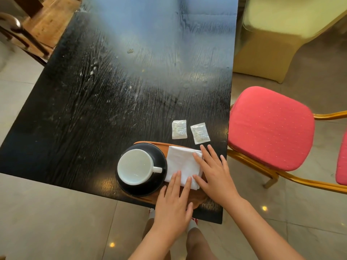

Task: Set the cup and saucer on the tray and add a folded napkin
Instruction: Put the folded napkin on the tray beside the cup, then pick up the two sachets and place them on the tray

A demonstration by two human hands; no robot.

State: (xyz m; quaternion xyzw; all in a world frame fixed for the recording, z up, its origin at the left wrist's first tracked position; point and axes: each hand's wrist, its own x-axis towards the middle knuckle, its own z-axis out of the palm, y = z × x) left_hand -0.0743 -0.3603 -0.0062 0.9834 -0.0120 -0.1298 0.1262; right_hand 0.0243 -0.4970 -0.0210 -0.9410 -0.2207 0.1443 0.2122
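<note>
A white cup stands upright on a black saucer, its handle pointing right. The saucer rests on the left part of a brown wooden tray at the table's near right corner. A folded white napkin lies flat on the tray, right of the saucer. My left hand lies flat, fingers apart, with its fingertips on the napkin's near edge. My right hand presses flat on the napkin's right side, fingers spread. Both hands hide part of the tray.
Two small white sachets lie on the black table just beyond the tray. A red-cushioned chair stands close to the table's right edge, a yellow-covered chair behind it. A dark chair is at far left.
</note>
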